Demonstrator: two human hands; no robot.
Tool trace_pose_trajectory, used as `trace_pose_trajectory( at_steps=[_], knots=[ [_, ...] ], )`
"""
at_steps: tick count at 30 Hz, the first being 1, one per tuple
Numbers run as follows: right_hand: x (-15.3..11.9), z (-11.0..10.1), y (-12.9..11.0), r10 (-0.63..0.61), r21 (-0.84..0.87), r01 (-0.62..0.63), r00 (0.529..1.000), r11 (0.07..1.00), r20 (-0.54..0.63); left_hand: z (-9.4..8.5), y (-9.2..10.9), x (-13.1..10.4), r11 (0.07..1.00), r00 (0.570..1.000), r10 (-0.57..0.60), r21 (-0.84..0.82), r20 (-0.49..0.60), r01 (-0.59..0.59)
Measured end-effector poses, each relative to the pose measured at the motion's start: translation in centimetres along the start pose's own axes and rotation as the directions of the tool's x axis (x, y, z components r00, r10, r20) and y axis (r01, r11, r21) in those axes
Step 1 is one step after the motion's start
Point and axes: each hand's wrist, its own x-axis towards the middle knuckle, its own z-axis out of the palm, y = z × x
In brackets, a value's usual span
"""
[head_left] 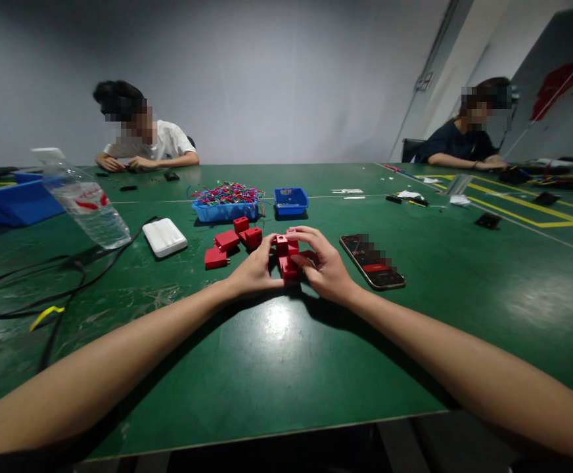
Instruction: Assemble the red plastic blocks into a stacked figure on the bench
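Observation:
Both of my hands meet around a small cluster of red blocks (pixel 288 257) on the green table (pixel 276 368). My left hand (pixel 257 268) holds the cluster from the left, thumb and fingers against its side. From the right, my right hand (pixel 324 264) grips the same blocks with bent fingers. The cluster's top block shows a dark round hole; its far side is partly hidden by my fingers. Just left of my left hand lie several loose red blocks (pixel 226 240), some with small metal pins.
Behind are a blue tray (pixel 225 211) of coloured wires and a smaller blue tray (pixel 290 202). A phone (pixel 372 263) lies right; a white device (pixel 165 237), black cable (pixel 82 284) and tilted bottle (pixel 89 209) stand left. Two people (pixel 161 141) sit across the table.

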Motion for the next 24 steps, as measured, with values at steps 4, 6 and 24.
trace_pose_trajectory(
  at_steps=[4, 6, 24],
  knots=[
    [-0.02, -0.02, -0.01, -0.007, 0.0, 0.007, 1.0, 1.0, 0.007, -0.03, -0.05, -0.01, 1.0, 1.0, -0.006, -0.001, 0.0, 0.006],
    [-0.02, -0.02, 0.01, -0.012, -0.002, 0.012, 1.0, 1.0, 0.006, -0.04, -0.06, -0.02, 1.0, 1.0, -0.012, -0.006, 0.005, 0.012],
    [0.06, 0.01, 0.33, -0.002, 0.059, 0.001, 1.0, 0.998, 0.024, -0.01, -0.01, 0.03, 1.0, 1.0, 0.001, -0.028, -0.023, -0.002]
  ],
)
